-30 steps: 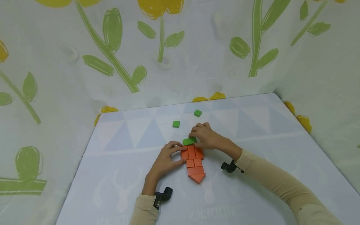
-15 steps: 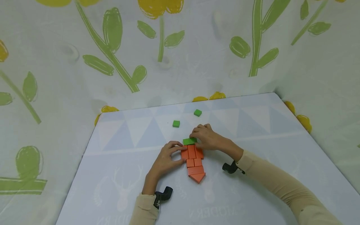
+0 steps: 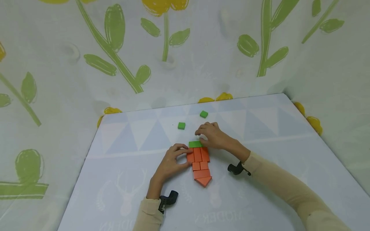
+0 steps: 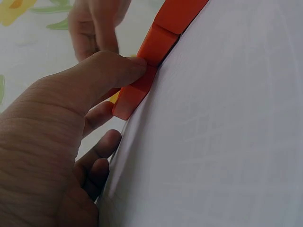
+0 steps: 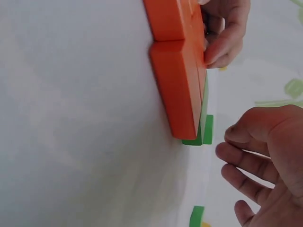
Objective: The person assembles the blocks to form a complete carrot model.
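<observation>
Left grip: the left hand (image 3: 170,162) pinches the upper left corner of the orange blocks (image 3: 199,163) with thumb and curled fingers.
Right grip: the right hand (image 3: 212,138) hovers just beside the green rectangle (image 3: 195,144); its fingers are relaxed, a little curled, and hold nothing.
Position: the green rectangle lies flat against the top edge of the orange blocks, in the middle of the surface (image 3: 274,144).
Progress: the orange body looks complete and one green piece is placed; I judge that two green squares (image 3: 181,125) are left, lying apart behind.
Views: the right wrist view shows the gap between fingers (image 5: 236,158) and green rectangle (image 5: 201,130); the left wrist view shows the thumb (image 4: 113,71) pressing the orange edge.
</observation>
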{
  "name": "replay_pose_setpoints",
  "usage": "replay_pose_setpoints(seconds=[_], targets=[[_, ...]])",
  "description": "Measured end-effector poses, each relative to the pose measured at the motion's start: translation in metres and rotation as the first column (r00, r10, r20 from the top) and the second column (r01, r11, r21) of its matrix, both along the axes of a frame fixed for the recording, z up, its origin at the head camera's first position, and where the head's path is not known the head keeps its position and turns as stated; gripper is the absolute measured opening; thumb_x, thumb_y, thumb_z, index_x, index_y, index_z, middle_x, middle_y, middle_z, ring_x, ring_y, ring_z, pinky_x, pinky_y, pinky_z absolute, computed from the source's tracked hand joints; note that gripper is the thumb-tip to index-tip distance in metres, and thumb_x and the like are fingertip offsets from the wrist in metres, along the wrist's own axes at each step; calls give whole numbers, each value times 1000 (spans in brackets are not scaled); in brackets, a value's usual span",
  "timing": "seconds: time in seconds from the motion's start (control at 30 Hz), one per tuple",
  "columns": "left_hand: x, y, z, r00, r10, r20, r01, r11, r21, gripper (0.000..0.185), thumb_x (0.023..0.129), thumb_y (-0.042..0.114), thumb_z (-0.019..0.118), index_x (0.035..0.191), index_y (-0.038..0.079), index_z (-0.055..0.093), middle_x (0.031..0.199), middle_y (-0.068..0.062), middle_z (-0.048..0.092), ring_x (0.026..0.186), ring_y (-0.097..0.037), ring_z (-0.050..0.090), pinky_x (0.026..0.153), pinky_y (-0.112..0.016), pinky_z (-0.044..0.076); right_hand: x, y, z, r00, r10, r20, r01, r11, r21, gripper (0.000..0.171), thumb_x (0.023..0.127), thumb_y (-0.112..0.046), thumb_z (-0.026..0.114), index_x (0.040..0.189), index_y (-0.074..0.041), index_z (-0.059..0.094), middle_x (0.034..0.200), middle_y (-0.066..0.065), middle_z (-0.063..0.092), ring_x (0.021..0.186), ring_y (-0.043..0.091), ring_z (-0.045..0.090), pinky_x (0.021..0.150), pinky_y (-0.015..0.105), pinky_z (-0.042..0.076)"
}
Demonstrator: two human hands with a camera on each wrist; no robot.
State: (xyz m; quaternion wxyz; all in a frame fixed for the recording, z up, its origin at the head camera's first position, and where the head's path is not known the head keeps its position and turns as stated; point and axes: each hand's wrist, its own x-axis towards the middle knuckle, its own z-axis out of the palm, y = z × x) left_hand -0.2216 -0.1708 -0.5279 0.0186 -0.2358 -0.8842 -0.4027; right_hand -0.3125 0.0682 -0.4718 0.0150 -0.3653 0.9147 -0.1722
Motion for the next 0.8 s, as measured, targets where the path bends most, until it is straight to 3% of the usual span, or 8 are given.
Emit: replay_pose_setpoints(seconds=[0.37, 0.67, 0.8], targets=[[0, -1, 0, 1000, -12, -23, 12, 1000, 4, 41, 85, 28, 80, 125, 22, 71, 131, 3, 53, 118, -18, 50, 101, -47, 42, -33, -39, 7, 992, -126, 4, 126, 991, -51, 42, 94, -23, 69, 133, -9, 62, 135, 9, 57, 124, 30, 49, 94, 52, 36], [0, 1, -3, 1000, -20, -1, 20, 1000, -1, 42, 86, 30, 79, 126, 25, 70, 133, 5, 52, 120, -17, 48, 102, -47, 41, -55, -67, -1, 978, -198, 68, 190, 976, 106, 46, 93, -29, 71, 134, -11, 62, 137, 8, 56, 124, 30, 48, 101, 56, 35], [0, -1, -1, 1000, -9, -24, 9, 1000, -6, 40, 85, 30, 79, 124, 24, 71, 132, 5, 52, 118, -17, 49, 100, -47, 42, -61, -75, -5, 980, -188, 66, 179, 977, 118, 42, 93, -29, 72, 131, -12, 64, 132, 6, 59, 121, 28, 50, 99, 52, 35]])
